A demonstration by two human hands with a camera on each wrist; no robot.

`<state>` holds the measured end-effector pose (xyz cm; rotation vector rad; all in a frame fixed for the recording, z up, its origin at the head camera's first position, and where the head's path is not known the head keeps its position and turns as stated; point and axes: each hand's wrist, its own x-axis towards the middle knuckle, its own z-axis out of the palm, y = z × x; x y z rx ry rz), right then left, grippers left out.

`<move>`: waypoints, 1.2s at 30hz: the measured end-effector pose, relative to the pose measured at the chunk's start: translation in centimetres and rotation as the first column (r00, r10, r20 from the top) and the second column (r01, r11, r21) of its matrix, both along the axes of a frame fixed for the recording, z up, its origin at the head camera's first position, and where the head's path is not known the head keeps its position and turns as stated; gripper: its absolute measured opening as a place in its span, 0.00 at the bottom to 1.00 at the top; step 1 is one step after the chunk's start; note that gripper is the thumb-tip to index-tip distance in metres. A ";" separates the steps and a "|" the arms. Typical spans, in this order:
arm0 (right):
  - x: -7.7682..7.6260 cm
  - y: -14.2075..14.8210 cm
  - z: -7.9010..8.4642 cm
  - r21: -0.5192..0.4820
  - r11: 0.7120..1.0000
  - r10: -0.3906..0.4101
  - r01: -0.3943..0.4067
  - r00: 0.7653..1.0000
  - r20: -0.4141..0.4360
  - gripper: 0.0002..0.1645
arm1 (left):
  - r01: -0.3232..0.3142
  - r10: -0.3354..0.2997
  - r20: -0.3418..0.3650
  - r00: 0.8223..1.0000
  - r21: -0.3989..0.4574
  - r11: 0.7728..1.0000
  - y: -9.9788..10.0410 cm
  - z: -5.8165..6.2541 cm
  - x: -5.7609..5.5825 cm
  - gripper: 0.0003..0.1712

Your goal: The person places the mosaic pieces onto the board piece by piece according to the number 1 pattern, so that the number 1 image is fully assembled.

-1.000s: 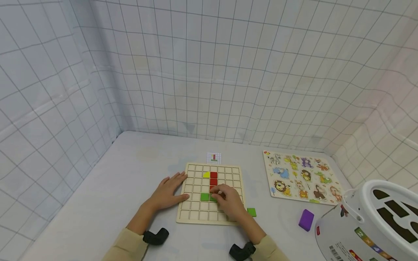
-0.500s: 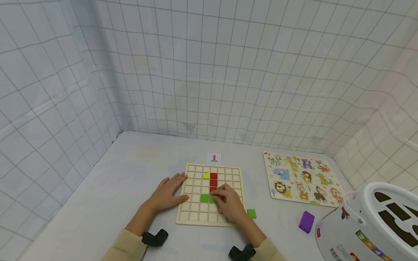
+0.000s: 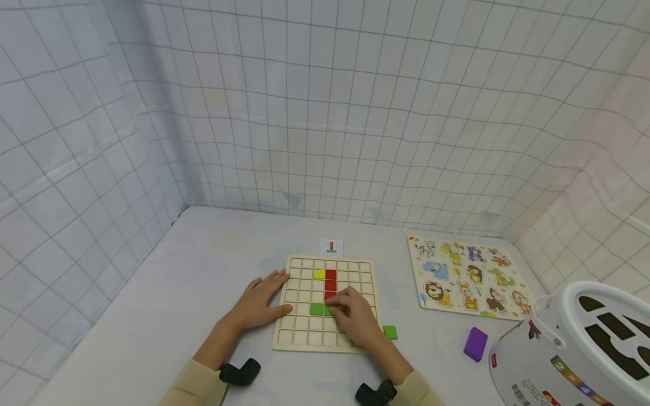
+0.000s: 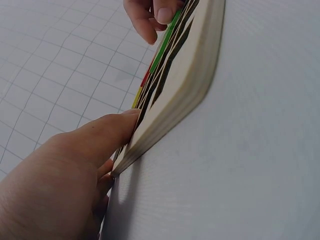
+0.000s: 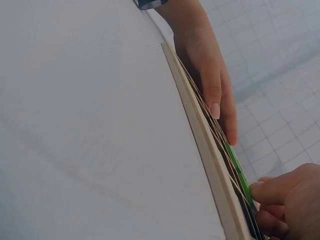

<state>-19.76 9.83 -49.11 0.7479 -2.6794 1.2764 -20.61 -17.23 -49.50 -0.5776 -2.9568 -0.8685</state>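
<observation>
A square wooden board (image 3: 299,337) with a raised grid lies flat on the table. My left hand (image 3: 259,301) rests along its left edge, fingers spread, thumb on the rim in the left wrist view. With curled fingers, my right hand (image 3: 355,318) pinches a green square tile (image 3: 328,310) low over the grid; fingers partly cover it. Just left of that tile sits another green tile (image 3: 317,309). Above them runs a column of red tiles (image 3: 330,274), with a yellow tile (image 3: 319,274), slanted at one corner, beside the top one.
A loose green tile (image 3: 390,332) lies right of the board, and a small printed pattern card (image 3: 332,247) behind it. Farther right are an animal puzzle board (image 3: 469,279), a purple block (image 3: 475,344) and a white bucket (image 3: 523,363) with a cut-out lid (image 3: 574,301).
The right fingers stay at the green tile beside the other green one, with only slight shifts. My left hand keeps its place at the board's edge.
</observation>
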 end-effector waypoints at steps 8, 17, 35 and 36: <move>0.1 0.5 0.0 -0.032 0.999 -0.001 0.002 0.999 0.033 0.08 | -0.004 0.004 -0.001 1.000 0.011 1.000 0.0 -0.1 0.1 0.47; 0.9 2.7 1.0 -0.038 0.999 -0.032 0.033 0.999 0.013 0.08 | 0.000 0.001 -0.014 1.000 0.010 1.000 0.1 0.0 0.1 0.47; 2.2 7.8 1.5 0.020 0.984 -0.177 0.176 0.982 0.058 0.08 | -0.004 0.004 -0.023 1.000 0.012 1.000 0.0 -0.2 0.1 0.46; 2.3 8.1 1.5 0.019 0.983 -0.181 0.180 0.982 0.062 0.08 | -0.004 0.005 -0.018 1.000 0.012 1.000 0.0 -0.2 0.1 0.46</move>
